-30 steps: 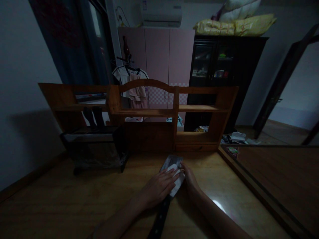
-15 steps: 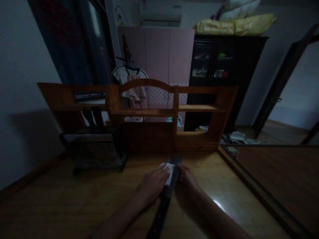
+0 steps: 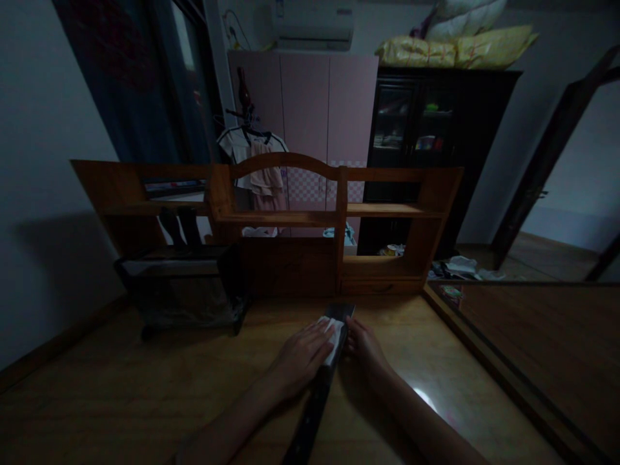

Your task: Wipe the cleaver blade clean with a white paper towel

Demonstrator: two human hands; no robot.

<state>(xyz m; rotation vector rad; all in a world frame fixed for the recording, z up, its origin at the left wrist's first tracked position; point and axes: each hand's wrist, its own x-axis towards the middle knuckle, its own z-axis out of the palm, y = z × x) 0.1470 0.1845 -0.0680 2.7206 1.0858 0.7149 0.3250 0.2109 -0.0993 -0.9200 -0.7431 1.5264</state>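
Note:
A kitchen knife (image 3: 314, 410) with a black riveted handle lies over the wooden tabletop, its handle toward me and its wide blade pointing away. My left hand (image 3: 303, 355) presses a folded white tissue (image 3: 335, 332) onto the blade with fingers closed over it. On the blade's right side, close to the far end, my right hand (image 3: 365, 349) pinches the edge between thumb and fingers. The tissue and left fingers cover much of the blade.
Left of my hands stands a black-framed knife holder (image 3: 184, 294) with two dark handles (image 3: 179, 229) sticking up. A wooden shelf unit (image 3: 281, 219) runs along the tabletop's back. A raised wooden edge (image 3: 484, 358) borders the right side.
My left hand and the tissue have slid slightly right and across the blade, toward its right edge. My right hand stays at nearly the same spot.

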